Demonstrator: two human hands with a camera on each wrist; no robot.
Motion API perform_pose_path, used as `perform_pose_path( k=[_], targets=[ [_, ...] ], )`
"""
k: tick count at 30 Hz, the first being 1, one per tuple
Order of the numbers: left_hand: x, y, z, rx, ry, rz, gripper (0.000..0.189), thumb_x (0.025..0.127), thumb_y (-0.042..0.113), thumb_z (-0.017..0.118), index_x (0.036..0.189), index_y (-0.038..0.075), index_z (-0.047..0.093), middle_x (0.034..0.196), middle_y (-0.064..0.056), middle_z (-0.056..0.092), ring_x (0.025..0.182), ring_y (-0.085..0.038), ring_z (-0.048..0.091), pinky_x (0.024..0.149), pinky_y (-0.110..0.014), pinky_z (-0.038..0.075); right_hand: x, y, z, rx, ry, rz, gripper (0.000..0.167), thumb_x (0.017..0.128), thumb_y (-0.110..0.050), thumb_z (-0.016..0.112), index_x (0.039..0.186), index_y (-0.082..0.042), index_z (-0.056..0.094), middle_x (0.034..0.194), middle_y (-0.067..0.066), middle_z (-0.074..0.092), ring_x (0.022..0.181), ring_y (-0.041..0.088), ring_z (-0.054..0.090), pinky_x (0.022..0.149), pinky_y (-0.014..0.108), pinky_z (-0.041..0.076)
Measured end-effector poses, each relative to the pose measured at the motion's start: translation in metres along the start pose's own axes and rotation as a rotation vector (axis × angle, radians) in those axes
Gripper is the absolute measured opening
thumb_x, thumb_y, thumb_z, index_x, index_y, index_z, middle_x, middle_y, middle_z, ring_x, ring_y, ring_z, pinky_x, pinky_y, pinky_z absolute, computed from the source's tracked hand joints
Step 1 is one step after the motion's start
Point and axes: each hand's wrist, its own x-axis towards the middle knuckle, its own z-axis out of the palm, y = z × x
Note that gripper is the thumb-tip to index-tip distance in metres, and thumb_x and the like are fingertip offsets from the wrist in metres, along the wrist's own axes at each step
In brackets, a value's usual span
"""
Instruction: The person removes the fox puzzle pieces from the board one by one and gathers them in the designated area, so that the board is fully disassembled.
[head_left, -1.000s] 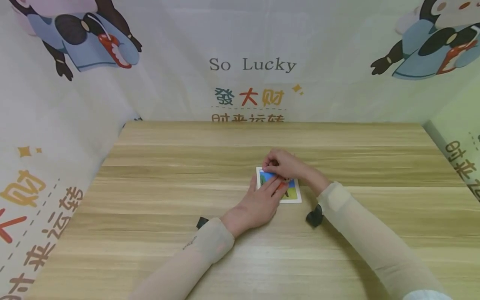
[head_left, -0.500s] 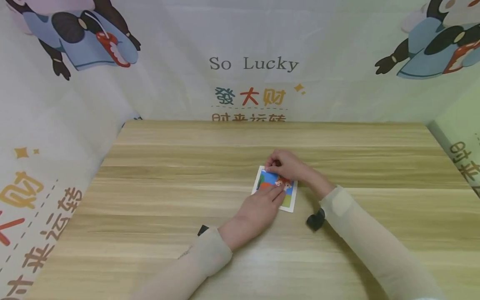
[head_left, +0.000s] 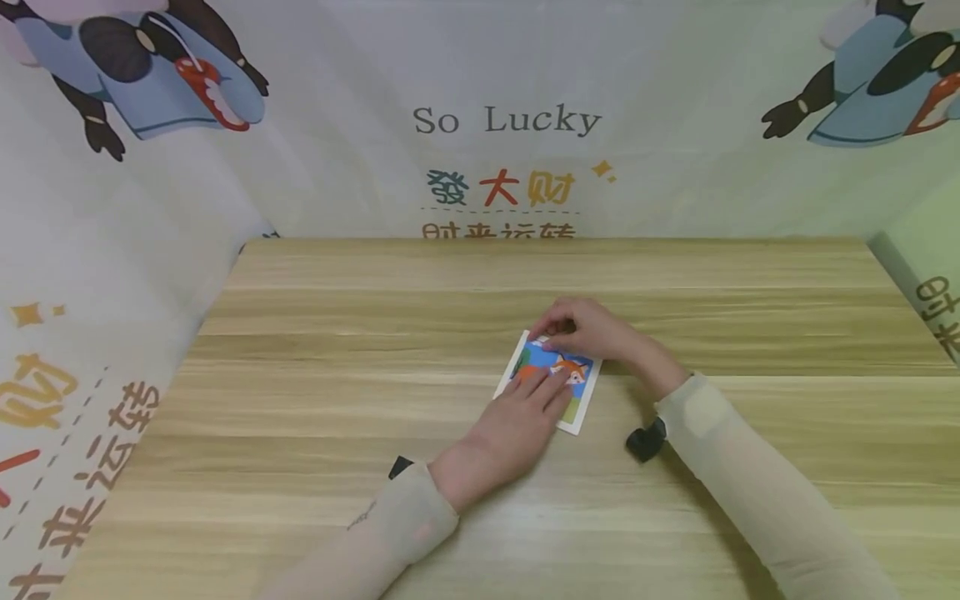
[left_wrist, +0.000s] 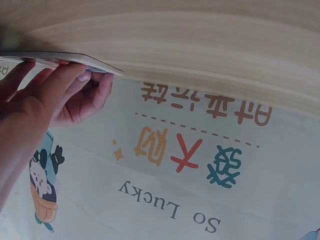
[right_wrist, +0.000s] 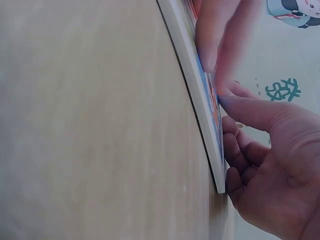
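A small white-bordered picture board (head_left: pixel 568 427) with a fox on a blue and green ground lies turned at an angle on the wooden table. My left hand (head_left: pixel 517 427) rests on its near left part, fingers extended flat over the picture. At the far edge, my right hand (head_left: pixel 592 329) holds the board, thumb on the picture face and the other fingers curled at the edge. In the right wrist view the board (right_wrist: pixel 200 115) appears edge-on as a thick pale slab, the right thumb touching its face. Left fingers cover part of the picture.
A wooden table (head_left: pixel 337 350) extends around the board, its far edge meeting a printed cloth backdrop (head_left: pixel 337 167). Small black objects show at the left cuff (head_left: pixel 401 467) and the right cuff (head_left: pixel 647 440).
The board has turned clockwise, its near corner coming closer to me. My left hand has slid back a little, uncovering more of the fox. The right hand has stayed at the far edge.
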Motion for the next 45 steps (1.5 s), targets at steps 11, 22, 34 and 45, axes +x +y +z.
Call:
perform_pose_path(
  k=[11,22,34,45],
  targets=[
    [0.000,0.001,0.002,-0.012,0.004,-0.018,0.046,0.106,0.013,0.039,0.153,0.011,0.040,0.161,-0.005,0.036,0.148,-0.024,0.037,0.120,-0.041,0.036,0.006,-0.004,0.002,-0.040,-0.032,0.006,0.009,0.092,-0.011,0.071,0.100,-0.011,0.074,0.083,0.002,0.053,0.078,0.017,0.047,0.071,0.027,0.040],
    [0.000,0.001,0.003,0.001,0.028,-0.018,0.046,0.106,0.013,0.040,0.152,0.010,0.041,0.160,-0.005,0.037,0.146,-0.024,0.039,0.119,-0.041,0.038,0.007,-0.003,0.003,-0.064,-0.048,-0.026,0.003,0.092,-0.011,0.070,0.091,-0.011,0.073,0.094,0.006,0.062,0.091,0.020,0.051,0.084,0.031,0.041],
    [0.001,0.002,0.003,-0.015,0.013,-0.019,0.046,0.107,0.013,0.039,0.153,0.011,0.039,0.161,-0.005,0.035,0.147,-0.024,0.038,0.119,-0.042,0.037,-0.009,-0.009,0.002,-0.062,0.043,0.018,0.018,0.090,-0.010,0.073,0.107,-0.008,0.078,0.110,0.009,0.068,0.103,0.024,0.061,0.089,0.037,0.050],
    [0.001,-0.007,0.004,-0.042,-0.005,-0.066,0.048,0.106,0.030,0.046,0.153,0.024,0.039,0.165,-0.011,0.024,0.153,-0.030,0.023,0.125,-0.040,0.026,-0.016,-0.007,0.003,-0.014,0.079,0.043,0.025,0.099,-0.001,0.054,0.114,-0.004,0.074,0.115,0.014,0.071,0.109,0.029,0.064,0.094,0.044,0.052]
  ],
)
